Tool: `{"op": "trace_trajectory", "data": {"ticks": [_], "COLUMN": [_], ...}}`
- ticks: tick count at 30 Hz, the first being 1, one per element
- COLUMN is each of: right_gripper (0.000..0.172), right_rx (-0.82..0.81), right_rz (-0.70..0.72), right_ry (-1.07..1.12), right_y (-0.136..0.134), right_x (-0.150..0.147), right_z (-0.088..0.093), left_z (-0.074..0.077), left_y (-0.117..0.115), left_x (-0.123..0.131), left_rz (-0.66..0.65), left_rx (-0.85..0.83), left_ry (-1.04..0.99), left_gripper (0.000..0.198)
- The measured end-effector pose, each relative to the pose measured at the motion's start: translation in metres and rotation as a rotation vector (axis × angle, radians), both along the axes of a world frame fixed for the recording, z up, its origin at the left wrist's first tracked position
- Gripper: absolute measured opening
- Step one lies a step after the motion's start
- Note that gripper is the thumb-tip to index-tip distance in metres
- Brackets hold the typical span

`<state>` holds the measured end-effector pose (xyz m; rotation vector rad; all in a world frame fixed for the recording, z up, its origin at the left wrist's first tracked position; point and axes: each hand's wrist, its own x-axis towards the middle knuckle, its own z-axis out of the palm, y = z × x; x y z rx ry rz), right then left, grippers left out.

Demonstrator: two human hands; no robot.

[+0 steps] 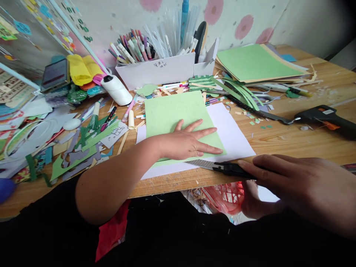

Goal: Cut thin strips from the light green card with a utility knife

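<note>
My left hand (191,142) lies flat on a sheet of light green paper (175,109), its fingers spread to the right. Under the green paper is a larger white sheet (232,128), which reaches towards the table's front edge. My right hand (289,178) is wrapped round the black handle of a utility knife (228,168). The knife's blade is out and points left, beside the near edge of the green paper and just below my left hand. Whether the blade touches the paper I cannot tell.
White box (155,70) of pens stands at the back. Green paper sheets (258,61) are stacked back right, with a black glue gun (325,115) nearer. Paper scraps (75,159), a thread spool (116,90) and a phone (55,74) crowd the left. A red basket (225,196) sits below the table edge.
</note>
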<state>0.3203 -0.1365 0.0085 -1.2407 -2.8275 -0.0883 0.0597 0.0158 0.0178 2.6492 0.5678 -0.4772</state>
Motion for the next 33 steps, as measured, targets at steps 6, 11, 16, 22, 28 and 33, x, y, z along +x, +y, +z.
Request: {"op": "trace_trajectory", "data": {"ticks": [6,11,16,22,28,33], "right_gripper": [0.062,0.063,0.06,0.054,0.048,0.05], "right_rx": [-0.042,-0.022,0.0,0.08,0.148,0.17], "right_rz": [0.007,0.026,0.075,0.116,0.144,0.116], "right_ry": [0.027,0.027,0.053,0.055,0.044,0.022], "right_y": [0.001,0.004,0.008,0.014,0.019,0.019], "right_x": [-0.011,-0.022,-0.035,-0.05,-0.068,-0.087], "right_z": [-0.003,-0.003,0.0,0.004,0.009,0.012], "left_z": [-0.003,-0.007,-0.006,-0.007,-0.008,-0.009], "left_y": [0.001,0.002,0.002,0.001,0.003,0.006], "left_x": [-0.001,-0.002,-0.001,-0.001,-0.001,0.0], "left_rz": [0.001,0.0,-0.015,-0.026,-0.022,-0.034], "left_rx": [-0.001,0.005,0.013,0.017,-0.003,-0.039], "left_ry": [-0.037,-0.049,-0.021,-0.032,0.0,-0.013], "left_gripper": [0.047,0.048,0.047,0.044,0.046,0.049]}}
